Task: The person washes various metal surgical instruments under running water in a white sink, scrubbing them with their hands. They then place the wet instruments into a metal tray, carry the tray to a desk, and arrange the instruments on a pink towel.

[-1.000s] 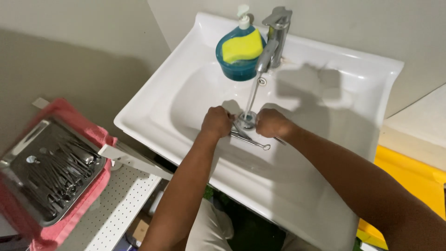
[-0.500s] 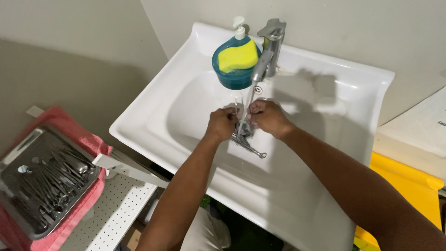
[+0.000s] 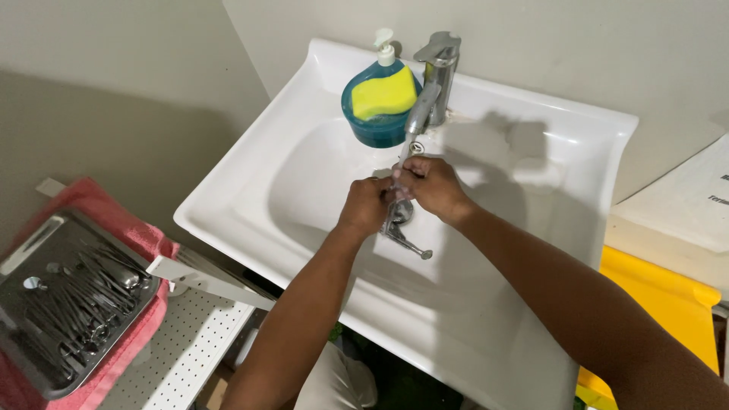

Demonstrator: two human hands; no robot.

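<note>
1. Holding a slim metal instrument (image 3: 404,237) under the faucet (image 3: 425,99), over the middle of the white sink (image 3: 250,175), below the spout.
2. Left hand (image 3: 367,206) closing round its upper part; right hand (image 3: 430,184) pinching the same stretch, both just in front of the faucet.
3. Likely handling as light, stiff steel, slippery when wet; gripping best along the shank, away from the tip.
4. Soap dispenser with sponge (image 3: 380,99) sitting left of the faucet; instrument tray (image 3: 68,296) well left.

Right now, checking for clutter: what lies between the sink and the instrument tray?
Head view: a white bracket arm over a perforated shelf separates sink and tray.
</note>
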